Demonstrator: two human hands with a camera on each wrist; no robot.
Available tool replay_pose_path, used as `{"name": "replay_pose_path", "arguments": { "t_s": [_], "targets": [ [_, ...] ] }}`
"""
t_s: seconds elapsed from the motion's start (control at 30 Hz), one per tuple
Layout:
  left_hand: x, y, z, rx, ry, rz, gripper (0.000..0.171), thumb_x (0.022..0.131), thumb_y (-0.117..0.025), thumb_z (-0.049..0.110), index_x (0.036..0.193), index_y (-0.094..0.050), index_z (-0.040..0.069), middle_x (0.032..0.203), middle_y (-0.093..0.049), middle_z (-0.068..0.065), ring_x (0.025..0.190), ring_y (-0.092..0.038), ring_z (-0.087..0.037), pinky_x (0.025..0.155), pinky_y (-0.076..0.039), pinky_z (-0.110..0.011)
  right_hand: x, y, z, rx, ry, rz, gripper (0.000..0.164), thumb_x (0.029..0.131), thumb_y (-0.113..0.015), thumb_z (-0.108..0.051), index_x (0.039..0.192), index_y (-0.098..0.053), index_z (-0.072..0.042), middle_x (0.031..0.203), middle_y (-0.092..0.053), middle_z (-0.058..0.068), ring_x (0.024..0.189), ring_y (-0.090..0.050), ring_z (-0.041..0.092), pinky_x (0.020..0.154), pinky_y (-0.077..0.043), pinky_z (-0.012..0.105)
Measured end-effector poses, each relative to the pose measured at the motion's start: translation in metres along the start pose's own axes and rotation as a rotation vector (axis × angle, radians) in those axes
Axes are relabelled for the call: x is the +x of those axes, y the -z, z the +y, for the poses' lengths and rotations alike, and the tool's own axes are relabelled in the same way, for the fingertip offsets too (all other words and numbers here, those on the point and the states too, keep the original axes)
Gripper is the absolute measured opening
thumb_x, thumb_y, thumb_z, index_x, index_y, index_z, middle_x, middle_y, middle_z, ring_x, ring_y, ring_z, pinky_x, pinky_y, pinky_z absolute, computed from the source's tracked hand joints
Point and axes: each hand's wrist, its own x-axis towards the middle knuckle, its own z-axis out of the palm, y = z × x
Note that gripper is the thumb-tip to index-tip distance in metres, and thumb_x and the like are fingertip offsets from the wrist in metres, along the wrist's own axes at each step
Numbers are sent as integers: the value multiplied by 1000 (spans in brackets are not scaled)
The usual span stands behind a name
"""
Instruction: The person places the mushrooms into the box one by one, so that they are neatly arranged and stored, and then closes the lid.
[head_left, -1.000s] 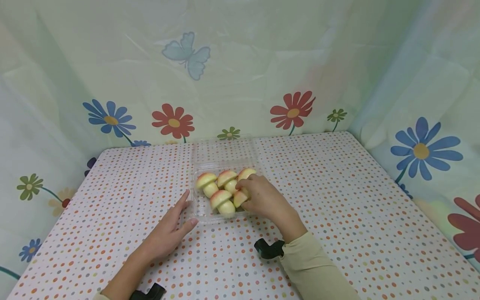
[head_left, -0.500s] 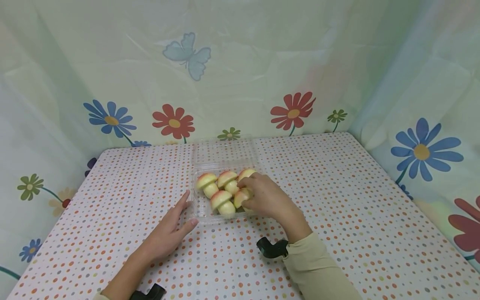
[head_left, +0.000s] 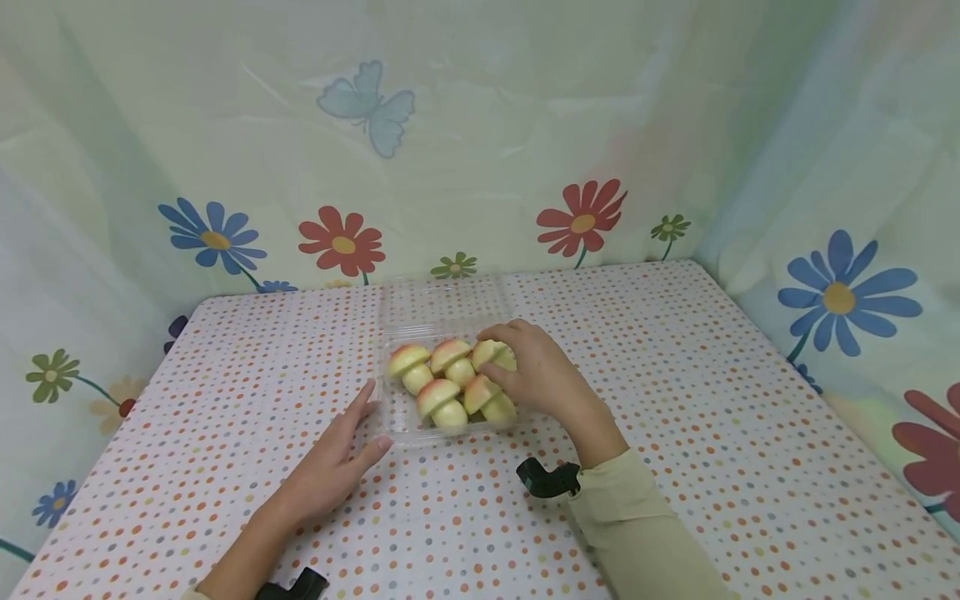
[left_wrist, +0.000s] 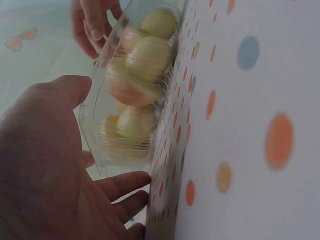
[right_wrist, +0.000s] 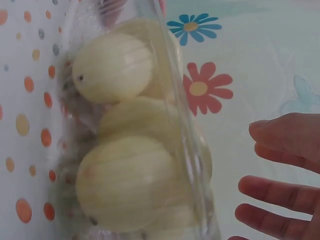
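A clear plastic clamshell box (head_left: 405,435) stands on the table with its lid (head_left: 442,302) folded back. Inside lie several yellowish mushroom-shaped pieces (head_left: 444,404) with red-tinged caps and rounded stems. My left hand (head_left: 326,471) rests at the box's left side, fingers extended; in the left wrist view its thumb (left_wrist: 75,90) is right at the rim. Over the back right piece (head_left: 489,356) hovers my right hand (head_left: 543,371), thumb and index finger spread apart. Seen from the right wrist, those fingers (right_wrist: 265,190) are loosely straight above the rim, nothing between them.
White cloth with coloured dots covers the table (head_left: 660,375). A pale curtain (head_left: 480,125) printed with flowers and a butterfly hangs behind and at both sides. A black device (head_left: 549,477) sits at the right wrist, another (head_left: 294,585) at the left.
My right hand has left the front right mushroom-shaped piece, which now lies in the box in full view, and has moved back over the piece behind it. The left hand stays.
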Motion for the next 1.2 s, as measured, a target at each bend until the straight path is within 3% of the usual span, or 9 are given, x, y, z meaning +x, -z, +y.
{"name": "replay_pose_path", "arguments": {
  "t_s": [0.47,0.8,1.0,1.2],
  "targets": [
    [-1,0,-1,10,1,17,79,107,-53,47,168,-8,24,164,-39,-19,153,-32,-44,120,-26,-70,12,11,32,0,-61,35,53,102,-66,-28,150,-53,-11,147,-52,21,134,-53,42,109,-45,61],
    [1,-1,-1,-6,7,-1,80,107,-52,47,168,-7,26,164,-38,-17,153,-31,-43,118,-31,-68,21,13,51,45,-131,4,65,105,-61,-35,160,-37,-10,151,-47,25,134,-51,44,108,-46,61],
    [0,0,0,-5,13,-1,79,107,-53,46,168,-7,26,164,-38,-18,154,-31,-43,120,-28,-68,34,15,57,96,-170,-34,69,106,-57,-39,161,-33,-7,152,-48,27,139,-47,45,111,-43,62],
    [0,-1,1,-6,20,1,79,107,-53,47,168,-7,26,164,-37,-18,154,-30,-43,121,-26,-69,46,14,66,151,-262,-115,74,107,-52,-45,164,-25,-8,156,-44,25,143,-45,46,114,-42,62]
  ]
}}
